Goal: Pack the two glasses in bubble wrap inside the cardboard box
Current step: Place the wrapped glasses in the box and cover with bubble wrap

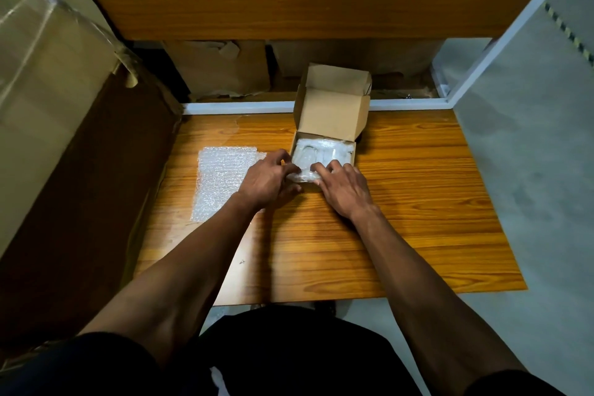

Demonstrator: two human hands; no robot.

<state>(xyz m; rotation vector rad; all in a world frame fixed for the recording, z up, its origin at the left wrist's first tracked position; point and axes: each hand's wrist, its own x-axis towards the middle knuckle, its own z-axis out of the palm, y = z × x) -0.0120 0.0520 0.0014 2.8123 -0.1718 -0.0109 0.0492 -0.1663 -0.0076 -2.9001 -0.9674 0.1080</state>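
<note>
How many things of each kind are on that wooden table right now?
Small cardboard box: 1
Glasses in the box, as far as shows through the wrap: 2
Loose bubble wrap sheet: 1
Hands at the box, left hand and right hand: 2
Total: 6

1. A wooden table (418,219) is carrying everything.
2. A small cardboard box (331,119), lid raised, is sitting near the far edge.
3. A sheet of bubble wrap (221,177) is lying flat toward the left edge.
</note>
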